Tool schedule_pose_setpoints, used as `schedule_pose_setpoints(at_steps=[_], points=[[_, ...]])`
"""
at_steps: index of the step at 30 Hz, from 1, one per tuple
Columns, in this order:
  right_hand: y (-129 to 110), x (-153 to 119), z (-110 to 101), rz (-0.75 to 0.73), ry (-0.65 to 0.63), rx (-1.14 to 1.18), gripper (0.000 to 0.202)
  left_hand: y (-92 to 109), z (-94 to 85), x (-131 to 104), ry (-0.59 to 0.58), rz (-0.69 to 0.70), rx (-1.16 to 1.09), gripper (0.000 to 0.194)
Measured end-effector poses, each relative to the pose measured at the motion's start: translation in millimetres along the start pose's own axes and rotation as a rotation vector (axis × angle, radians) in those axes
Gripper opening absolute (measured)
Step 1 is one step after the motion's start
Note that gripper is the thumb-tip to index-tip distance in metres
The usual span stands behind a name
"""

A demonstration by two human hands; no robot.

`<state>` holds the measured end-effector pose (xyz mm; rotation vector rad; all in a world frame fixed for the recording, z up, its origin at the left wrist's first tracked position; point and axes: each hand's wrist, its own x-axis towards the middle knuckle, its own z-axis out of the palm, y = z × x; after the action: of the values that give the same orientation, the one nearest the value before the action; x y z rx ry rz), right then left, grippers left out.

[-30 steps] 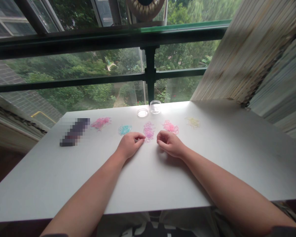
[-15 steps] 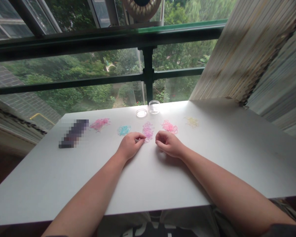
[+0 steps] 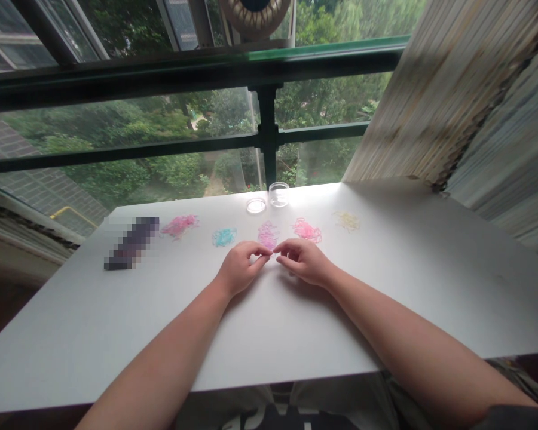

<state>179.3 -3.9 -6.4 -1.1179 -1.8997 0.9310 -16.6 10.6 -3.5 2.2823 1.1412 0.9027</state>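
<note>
My left hand (image 3: 244, 266) is at the near edge of a pile of small purple bands (image 3: 268, 234), thumb and forefinger pinched; what they hold is too small to name. My right hand (image 3: 305, 261) faces it from the right, its thumb and forefinger slightly apart and the forefinger tip almost at the left fingertips. Nothing shows between the right fingers. A teal pile (image 3: 225, 237) lies beyond my left hand, and a red-pink pile (image 3: 307, 230) just beyond my right hand.
A pink pile (image 3: 180, 226) and a pixelated dark object (image 3: 132, 243) lie at the left of the white table (image 3: 269, 334). Pale yellow bands (image 3: 348, 220) are at the right. A clear round container (image 3: 278, 195) and a clear lid (image 3: 256, 206) stand near the window.
My right hand has moved slightly left and its thumb and forefinger have parted. My left hand has shifted a little right, so the fingertips of both hands nearly meet.
</note>
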Motion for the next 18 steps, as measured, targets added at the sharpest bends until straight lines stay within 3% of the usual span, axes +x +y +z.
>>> schedule_pose_setpoints(at_steps=[7,18], points=[[2.3,0.1,1.1,0.035,-0.009,0.045,0.005,2.5,0.9,-1.0,-0.017,-0.004,0.02,0.013],[0.1,-0.5,-1.4,-0.046,0.024,-0.069,0.003,4.2,0.8,0.4,-0.032,-0.025,0.059,0.014]])
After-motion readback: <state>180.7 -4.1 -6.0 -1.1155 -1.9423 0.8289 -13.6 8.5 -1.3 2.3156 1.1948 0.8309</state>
